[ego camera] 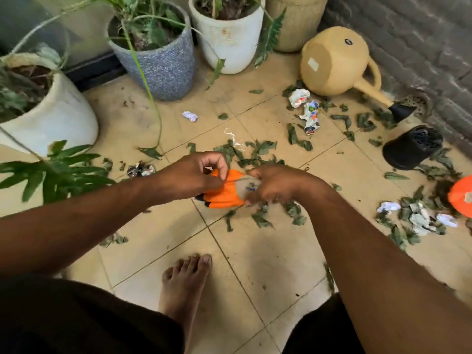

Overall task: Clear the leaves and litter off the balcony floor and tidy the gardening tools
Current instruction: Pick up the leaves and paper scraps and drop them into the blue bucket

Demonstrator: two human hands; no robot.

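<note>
At the bottom of the frame a bare foot (185, 282) stands on the tiled balcony floor (268, 264). Just above it, at centre, the left hand (190, 176) and right hand (277, 185) are both closed on an orange gardening glove (224, 191), each pinching one end of it above the floor. The step in hand looks like readying the glove, either to put it on or to put it away. Beyond the hands, leaves (258, 149) and crumpled paper (310, 117) remain scattered across the middle and right of the frame. Farther back a tan watering can (334, 62) lies tipped at upper right, a black pot (412, 148) on its side below it. Next, gathering the litter probably calls for freeing at least one hand.
</note>
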